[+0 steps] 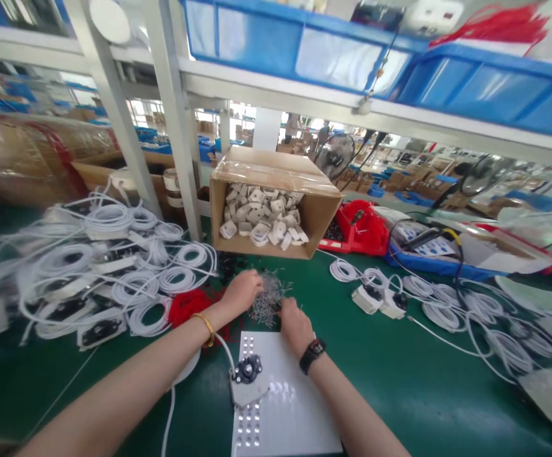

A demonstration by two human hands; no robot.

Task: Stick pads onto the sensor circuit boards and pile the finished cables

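A loose pile of small metal screws lies on the green table. My left hand reaches the pile's left side, fingers bent together; what they pinch, if anything, is too small to name. At the right edge of the pile is my right hand, its fingers curled and their tips hidden. Below my hands lies a white plate with rows of round holes or studs along its left side. A white housing with a black round part rests on the plate, a white cable running from it.
An open cardboard box of white housings stands behind the screws. Coiled white cables with units crowd the left; more units lie right. Red wires sit beside my left wrist. Blue bins stand on the shelf above.
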